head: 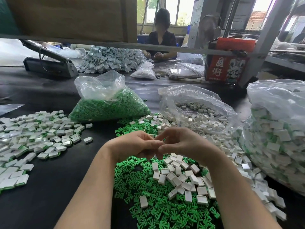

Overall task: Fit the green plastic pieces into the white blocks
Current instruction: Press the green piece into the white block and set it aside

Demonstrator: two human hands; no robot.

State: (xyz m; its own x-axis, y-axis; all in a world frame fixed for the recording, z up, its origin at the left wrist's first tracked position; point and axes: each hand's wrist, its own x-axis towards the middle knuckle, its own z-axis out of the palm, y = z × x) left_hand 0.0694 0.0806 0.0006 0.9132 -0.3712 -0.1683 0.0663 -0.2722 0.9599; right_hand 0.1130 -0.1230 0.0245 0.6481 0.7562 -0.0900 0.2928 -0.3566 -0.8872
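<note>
Fingers of the left hand (137,144) and right hand (183,142) curl together, tips meeting over something too small to tell. Below them loose green plastic pieces (140,187) and white blocks (179,176) heap on the dark bench (54,182). Fitted blocks (36,134) spread toward its left edge; bare bench lies between. Bags (107,103) crowd behind and to the right.

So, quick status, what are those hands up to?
Left hand and right hand fingertips together, pinching something small, hidden. Loose green pieces and white blocks heaped below. Nothing obstructing.
</note>
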